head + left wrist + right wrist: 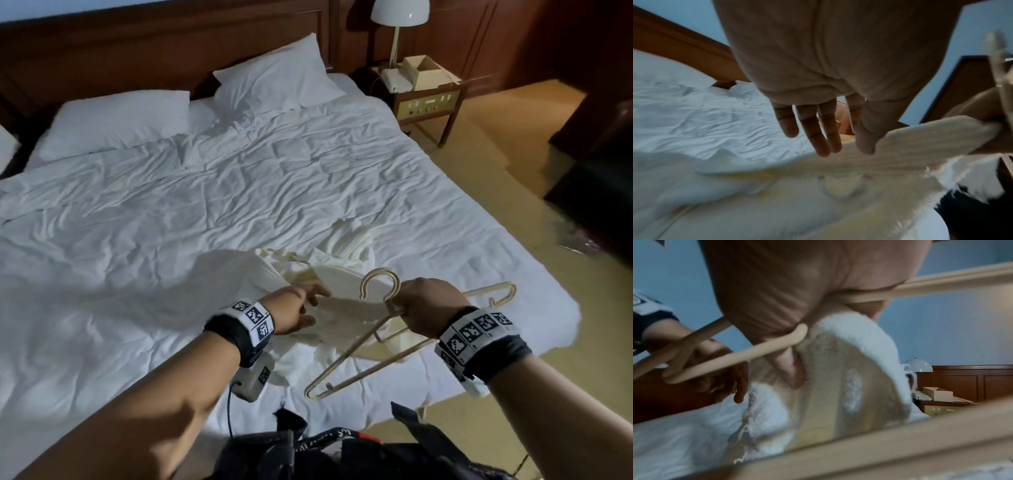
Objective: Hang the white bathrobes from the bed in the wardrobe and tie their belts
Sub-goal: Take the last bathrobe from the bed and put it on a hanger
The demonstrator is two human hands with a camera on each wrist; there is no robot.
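Task barely begun: beige plastic hangers (pixel 380 329) are clutched in the right hand (pixel 426 306) with a fold of crumpled white terry bathrobe (pixel 329 274), heaped below on the white-sheeted bed (pixel 137 212). Left hand (pixel 296 308), fingers slack, is laid at the cloth beside that grip. Nothing is hung or belted.

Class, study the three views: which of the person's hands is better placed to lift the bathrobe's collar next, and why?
Probably the left hand: it is free, fingers straight, right over the bathrobe on the bed. The right hand already grips two hangers.
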